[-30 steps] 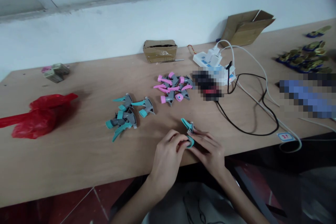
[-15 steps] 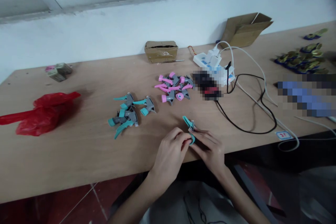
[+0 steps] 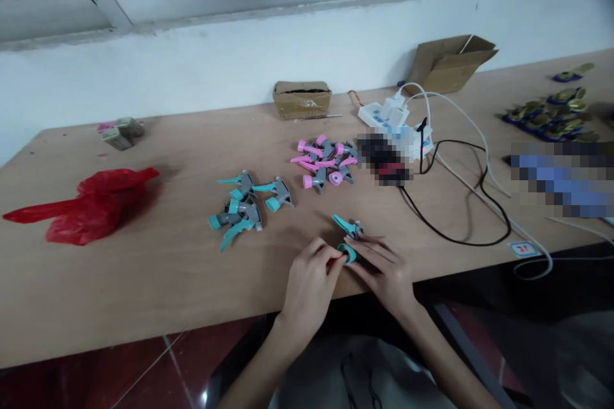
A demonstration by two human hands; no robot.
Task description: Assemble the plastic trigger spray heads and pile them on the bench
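Observation:
A grey and teal trigger spray head (image 3: pixel 349 252) is in my right hand (image 3: pixel 387 271), whose fingers are wrapped around its body. Its teal lever points up and left, and its round teal collar faces my left hand. The fingertips of my left hand (image 3: pixel 311 281) are pinched together at the collar's opening; what is between them, if anything, is too small to make out. To the left lies a pile of teal and grey spray heads (image 3: pixel 242 208). Beyond my hands is a pile of pink and grey spray heads (image 3: pixel 326 163).
A red plastic bag (image 3: pixel 103 204) lies at the left. Along the wall stand a small cardboard box (image 3: pixel 302 102) and an open carton (image 3: pixel 446 67). A white power strip (image 3: pixel 374 116) with cables and a blurred dark object sit right of the pink pile. Gold and blue pieces (image 3: pixel 544 116) lie far right.
The spray head's collar has turned so that its opening shows more. My left fingertips have shifted slightly left, to the collar's edge. The whole view has moved a little.

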